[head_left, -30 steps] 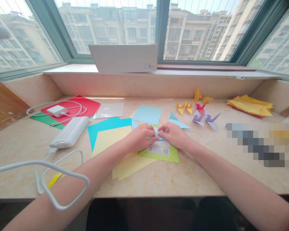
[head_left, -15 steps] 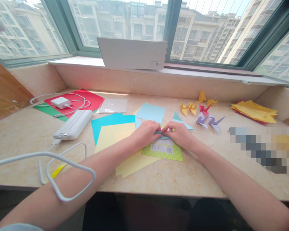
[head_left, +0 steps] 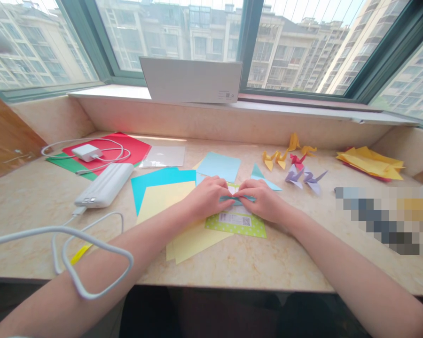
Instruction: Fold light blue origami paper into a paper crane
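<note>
Between my two hands is a small piece of folded light-blue paper (head_left: 237, 201), mostly covered by my fingers. My left hand (head_left: 211, 195) pinches its left part, thumb below and fingers above. From the other side my right hand (head_left: 262, 197) pinches the right part, and the fingertips of both hands nearly meet. Beneath them lies a green dotted packet (head_left: 238, 225) with a white label. A light-blue sheet (head_left: 218, 165) lies just behind my left hand. Behind my right hand rests a folded light-blue triangle (head_left: 262, 177).
Yellow sheets (head_left: 193, 244) and bright-blue paper (head_left: 141, 190) lie at the left. Several orange, red and purple paper cranes (head_left: 313, 180) stand at the back right, near stacked yellow paper (head_left: 372, 162). A power bank (head_left: 105, 185) and a white cable (head_left: 125, 277) are left.
My fingers have shifted slightly on the folded paper, the right hand's fingers now lying more along its top edge. The whole view has moved a little; other things stay put.
</note>
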